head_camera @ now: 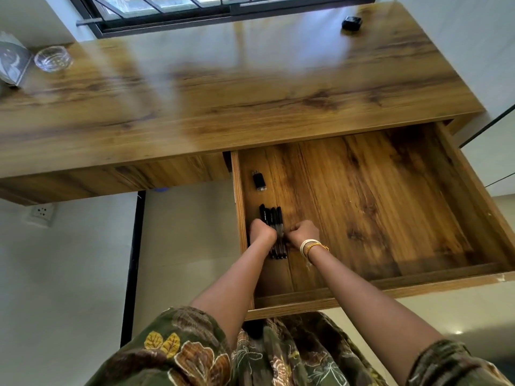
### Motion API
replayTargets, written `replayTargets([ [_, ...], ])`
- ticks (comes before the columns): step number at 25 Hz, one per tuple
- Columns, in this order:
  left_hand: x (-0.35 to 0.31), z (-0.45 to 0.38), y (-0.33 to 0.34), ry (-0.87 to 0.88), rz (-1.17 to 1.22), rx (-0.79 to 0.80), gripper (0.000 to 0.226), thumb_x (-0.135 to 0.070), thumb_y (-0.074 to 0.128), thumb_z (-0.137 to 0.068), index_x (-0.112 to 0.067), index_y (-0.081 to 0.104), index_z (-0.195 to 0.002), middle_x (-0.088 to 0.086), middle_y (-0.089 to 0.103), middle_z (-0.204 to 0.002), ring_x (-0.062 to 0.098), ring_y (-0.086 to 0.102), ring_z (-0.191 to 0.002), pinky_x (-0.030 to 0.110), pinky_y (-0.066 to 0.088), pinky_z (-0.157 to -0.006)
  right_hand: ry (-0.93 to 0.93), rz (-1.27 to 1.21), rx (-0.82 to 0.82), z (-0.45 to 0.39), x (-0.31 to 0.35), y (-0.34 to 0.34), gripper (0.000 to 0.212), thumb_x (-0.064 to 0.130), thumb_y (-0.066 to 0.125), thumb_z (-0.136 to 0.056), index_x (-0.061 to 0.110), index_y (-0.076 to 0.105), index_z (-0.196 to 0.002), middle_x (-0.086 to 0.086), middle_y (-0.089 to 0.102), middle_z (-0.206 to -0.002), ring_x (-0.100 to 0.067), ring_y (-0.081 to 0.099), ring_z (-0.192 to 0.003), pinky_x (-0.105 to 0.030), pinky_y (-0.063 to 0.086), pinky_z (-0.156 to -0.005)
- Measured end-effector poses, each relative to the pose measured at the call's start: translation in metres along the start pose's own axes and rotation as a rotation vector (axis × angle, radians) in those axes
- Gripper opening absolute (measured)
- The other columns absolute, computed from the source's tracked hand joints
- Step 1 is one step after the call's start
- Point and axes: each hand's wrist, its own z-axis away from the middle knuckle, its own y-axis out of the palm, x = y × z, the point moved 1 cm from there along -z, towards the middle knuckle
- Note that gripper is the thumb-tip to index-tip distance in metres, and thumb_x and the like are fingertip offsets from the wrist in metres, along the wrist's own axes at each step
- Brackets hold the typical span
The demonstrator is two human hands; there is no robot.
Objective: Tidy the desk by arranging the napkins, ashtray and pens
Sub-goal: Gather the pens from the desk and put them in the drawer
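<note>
Several black pens (pixel 274 218) lie side by side in a row at the left end of the open wooden drawer (pixel 390 285). My left hand (pixel 262 232) and my right hand (pixel 305 232) press against the row from either side, fingers curled on the pens. A clear glass ashtray (pixel 53 58) stands at the far left of the desk top (pixel 223 87). Beside it, at the left edge, sits a pack of napkins (pixel 12 61), partly cut off by the frame.
A small black lighter-like object (pixel 259 180) lies in the drawer beyond the pens. A small black box (pixel 352 23) sits at the desk's far right corner. A window runs behind the desk. A wall socket (pixel 40 214) is below left.
</note>
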Motion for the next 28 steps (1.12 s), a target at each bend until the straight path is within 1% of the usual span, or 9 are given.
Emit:
replayTargets([
  [3,0.003,0.000,0.002,0.042,-0.020,-0.043,0.019,-0.004,0.049,-0.095,-0.005,0.051,-0.114,0.012,0.057,-0.111,0.021,0.055,-0.092,0.031,0.048,-0.082,-0.029,0.016,0.008,0.000,0.000,0.000,0.006,0.014,0.071,-0.075,0.010,0.071,-0.071,-0.011,0.073,-0.078,-0.027,0.072,-0.075,-0.042,0.061,-0.071],
  [6,0.004,0.002,0.003,0.069,-0.034,-0.088,0.020,-0.004,0.048,-0.095,-0.005,0.051,-0.115,0.011,0.056,-0.112,0.019,0.051,-0.089,0.030,0.045,-0.078,-0.054,0.030,0.007,0.004,0.002,-0.002,0.006,0.012,0.070,-0.078,0.007,0.073,-0.080,-0.011,0.073,-0.082,-0.026,0.071,-0.077,-0.041,0.061,-0.073],
  [11,0.004,0.004,0.002,0.071,-0.046,-0.107,0.023,-0.003,0.048,-0.095,-0.005,0.051,-0.118,0.011,0.057,-0.115,0.024,0.058,-0.102,0.031,0.048,-0.081,-0.075,0.068,0.012,0.006,0.003,-0.002,0.010,0.017,0.071,-0.079,0.007,0.073,-0.082,-0.010,0.072,-0.083,-0.026,0.071,-0.078,-0.040,0.061,-0.074],
  [14,0.007,0.007,0.004,0.083,-0.075,-0.099,0.022,-0.003,0.049,-0.095,-0.005,0.052,-0.117,0.012,0.057,-0.114,0.022,0.058,-0.096,0.031,0.049,-0.077,-0.092,0.092,0.012,0.007,0.002,-0.002,0.012,0.019,0.072,-0.078,0.009,0.072,-0.084,-0.010,0.072,-0.085,-0.026,0.070,-0.080,-0.041,0.060,-0.074],
  [17,0.011,0.008,0.006,0.115,-0.108,-0.100,0.023,-0.005,0.051,-0.094,-0.005,0.052,-0.117,0.013,0.058,-0.114,0.025,0.060,-0.097,0.030,0.049,-0.072,-0.094,0.106,0.014,0.008,0.001,-0.001,0.013,0.021,0.073,-0.077,0.010,0.072,-0.083,-0.009,0.072,-0.085,-0.026,0.070,-0.078,-0.041,0.061,-0.073],
  [21,0.012,0.011,0.006,0.129,-0.097,-0.132,0.021,-0.005,0.049,-0.095,-0.006,0.051,-0.117,0.012,0.059,-0.113,0.025,0.061,-0.098,0.031,0.049,-0.075,-0.100,0.106,0.009,0.011,0.003,-0.003,0.014,0.019,0.072,-0.079,0.007,0.072,-0.086,-0.010,0.071,-0.086,-0.026,0.070,-0.081,-0.040,0.060,-0.075],
  [23,0.010,0.013,0.005,0.126,-0.100,-0.156,0.021,-0.005,0.048,-0.096,-0.006,0.050,-0.116,0.012,0.059,-0.113,0.025,0.061,-0.098,0.031,0.050,-0.075,-0.097,0.113,0.006,0.011,0.002,-0.005,0.015,0.018,0.071,-0.081,0.006,0.072,-0.089,-0.010,0.071,-0.089,-0.026,0.069,-0.084,-0.036,0.059,-0.076],
  [25,0.007,0.015,0.005,0.123,-0.103,-0.178,0.021,-0.004,0.047,-0.096,-0.005,0.049,-0.117,0.012,0.059,-0.112,0.025,0.062,-0.099,0.030,0.050,-0.074,-0.096,0.133,-0.001,0.011,0.003,-0.006,0.016,0.018,0.070,-0.081,0.005,0.072,-0.091,-0.011,0.070,-0.091,-0.027,0.067,-0.088,-0.034,0.057,-0.075],
  [28,0.003,0.016,0.005,0.140,-0.128,-0.196,0.020,-0.006,0.044,-0.098,-0.006,0.049,-0.117,0.012,0.059,-0.110,0.024,0.062,-0.097,0.029,0.046,-0.069,-0.108,0.154,0.000,0.009,0.003,-0.006,0.016,0.018,0.069,-0.081,0.005,0.072,-0.091,-0.012,0.070,-0.091,-0.029,0.067,-0.087,-0.036,0.058,-0.075],
])
